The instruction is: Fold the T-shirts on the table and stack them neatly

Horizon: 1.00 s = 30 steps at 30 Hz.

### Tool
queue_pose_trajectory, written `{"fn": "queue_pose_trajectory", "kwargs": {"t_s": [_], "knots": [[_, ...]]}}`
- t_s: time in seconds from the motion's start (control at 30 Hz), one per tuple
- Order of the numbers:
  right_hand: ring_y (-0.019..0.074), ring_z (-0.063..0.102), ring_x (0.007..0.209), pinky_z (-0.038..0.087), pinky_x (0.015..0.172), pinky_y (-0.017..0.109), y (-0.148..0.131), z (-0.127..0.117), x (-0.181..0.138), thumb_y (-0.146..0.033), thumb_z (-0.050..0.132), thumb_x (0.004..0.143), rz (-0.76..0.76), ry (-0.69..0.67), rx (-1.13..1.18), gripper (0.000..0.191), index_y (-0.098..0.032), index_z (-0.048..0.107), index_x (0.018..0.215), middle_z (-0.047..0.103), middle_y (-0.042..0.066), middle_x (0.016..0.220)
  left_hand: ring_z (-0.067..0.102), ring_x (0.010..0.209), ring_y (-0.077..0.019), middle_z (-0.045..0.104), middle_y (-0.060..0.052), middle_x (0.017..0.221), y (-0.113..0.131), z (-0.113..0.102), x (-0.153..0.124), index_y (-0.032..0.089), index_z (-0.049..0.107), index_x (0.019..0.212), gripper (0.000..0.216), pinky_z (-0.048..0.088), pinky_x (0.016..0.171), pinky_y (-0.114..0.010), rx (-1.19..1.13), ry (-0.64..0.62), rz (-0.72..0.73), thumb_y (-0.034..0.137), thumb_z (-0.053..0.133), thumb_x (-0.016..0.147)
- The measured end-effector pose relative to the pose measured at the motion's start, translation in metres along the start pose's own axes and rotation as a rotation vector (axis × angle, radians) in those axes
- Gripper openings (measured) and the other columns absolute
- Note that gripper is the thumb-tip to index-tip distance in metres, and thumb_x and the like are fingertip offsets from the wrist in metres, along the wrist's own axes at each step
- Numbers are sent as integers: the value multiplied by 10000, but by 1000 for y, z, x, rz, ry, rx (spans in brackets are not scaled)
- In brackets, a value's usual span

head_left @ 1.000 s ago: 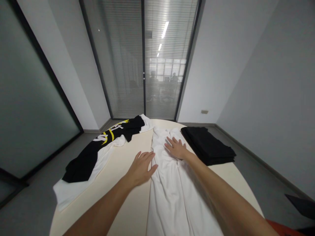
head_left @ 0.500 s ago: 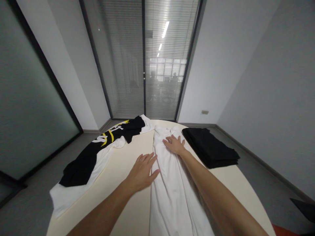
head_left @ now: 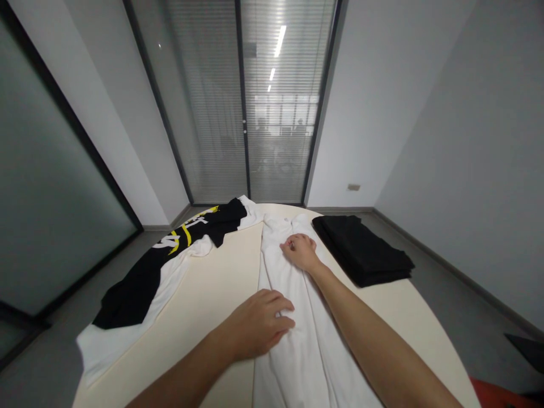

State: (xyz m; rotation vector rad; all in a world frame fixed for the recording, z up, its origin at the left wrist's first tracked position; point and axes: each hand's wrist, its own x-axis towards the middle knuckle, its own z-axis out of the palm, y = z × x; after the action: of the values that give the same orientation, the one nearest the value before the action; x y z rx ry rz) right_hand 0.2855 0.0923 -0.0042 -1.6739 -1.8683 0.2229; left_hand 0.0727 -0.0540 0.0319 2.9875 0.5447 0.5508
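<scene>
A long white garment (head_left: 293, 351) lies lengthwise on the table, with soft creases running toward me; its exact kind is unclear. My right hand (head_left: 300, 251) is closed near its far end, thumb and fingers curled together with a bit of the white cloth between them. Lower down, my left hand (head_left: 266, 323) rests over the garment's left edge. Its fingers are bent, with a gap between thumb and forefinger, and no cloth shows in that gap.
The pale round-edged table (head_left: 212, 283) carries a black-and-white printed shirt (head_left: 140, 286) on the left. A folded black cloth stack (head_left: 361, 249) lies on the right. Beyond stand glass doors with blinds (head_left: 280, 147). Something red (head_left: 495, 394) shows at the lower right.
My right hand has gone from spread flat to curled closed on the cloth. My left hand has come nearer to me and rightward, its fingers now bent. The view has shifted slightly.
</scene>
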Motion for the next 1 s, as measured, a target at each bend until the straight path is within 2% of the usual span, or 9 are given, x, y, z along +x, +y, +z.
{"fn": "queue_pose_trajectory", "kwargs": {"t_s": [0.1, 0.2, 0.33, 0.43, 0.6, 0.73, 0.83, 0.9, 1.0], "knots": [[294, 482, 1193, 203, 1068, 521, -1, 0, -2, -414, 660, 846, -28, -32, -11, 211, -215, 687, 779, 693, 71, 1090, 584, 1055, -206, 672, -45, 1169, 4, -1, 2, 188, 637, 933, 73, 457, 915, -356, -18, -8, 0, 146, 581, 915], [279, 492, 1198, 196, 1072, 497, -3, -2, -2, -378, 619, 874, -41, -14, 23, 195, -216, 676, 783, 697, 61, 1106, 592, 1012, -199, 673, -43, 1138, 8, 1, 5, 190, 627, 939, 69, 468, 862, -341, -37, 38, -45, 162, 564, 933], [208, 624, 905, 259, 1044, 435, -6, -7, 1, -386, 491, 950, 29, 36, 109, 221, -219, 627, 899, 710, 22, 853, 595, 964, -192, 669, -54, 1118, 13, 5, 8, 204, 642, 999, 132, 477, 835, -330, -60, 48, -101, 169, 521, 960], [173, 634, 748, 295, 1011, 401, -5, -11, 0, -407, 497, 947, 41, 31, 153, 205, -233, 604, 968, 691, -25, 743, 592, 1050, -200, 645, -57, 1221, 17, 5, 7, 219, 647, 1072, 177, 470, 911, -347, -114, 21, -57, 170, 538, 942], [166, 642, 756, 346, 938, 363, 0, -9, -2, -421, 628, 861, 14, -57, 164, 266, -260, 637, 1073, 685, -48, 755, 576, 1126, -207, 633, -42, 1283, 19, 5, 4, 230, 653, 1040, 133, 437, 996, -367, -181, -49, 15, 216, 590, 923], [167, 632, 761, 362, 915, 363, 1, -9, -2, -383, 610, 874, -13, -62, 125, 263, -281, 663, 1110, 674, -45, 756, 592, 1104, -195, 664, -40, 1252, 20, 5, 6, 209, 635, 970, 122, 440, 982, -348, -190, -54, 34, 208, 513, 982], [163, 625, 746, 389, 885, 346, 1, -11, -3, -379, 592, 888, -17, -65, 121, 254, -276, 674, 1105, 667, -41, 751, 603, 1104, -201, 666, -47, 1256, 25, 3, 7, 204, 633, 1025, 127, 447, 997, -352, -242, -70, 41, 260, 533, 972], [171, 626, 762, 412, 849, 326, 1, -12, -4, -391, 587, 892, -46, -69, 119, 265, -263, 680, 1105, 666, -30, 755, 582, 1187, -240, 622, -65, 1345, 30, 2, 6, 214, 625, 1160, 293, 427, 1061, -393, -284, -99, 55, 391, 606, 928], [180, 633, 783, 447, 794, 302, 3, -13, -4, -413, 540, 923, -87, -62, 152, 306, -249, 674, 1144, 697, 2, 832, 412, 1413, -338, 417, -103, 1568, 36, 1, 1, 256, 477, 1440, 662, 297, 1185, -514, -303, -156, 30, 571, 636, 880]]}}
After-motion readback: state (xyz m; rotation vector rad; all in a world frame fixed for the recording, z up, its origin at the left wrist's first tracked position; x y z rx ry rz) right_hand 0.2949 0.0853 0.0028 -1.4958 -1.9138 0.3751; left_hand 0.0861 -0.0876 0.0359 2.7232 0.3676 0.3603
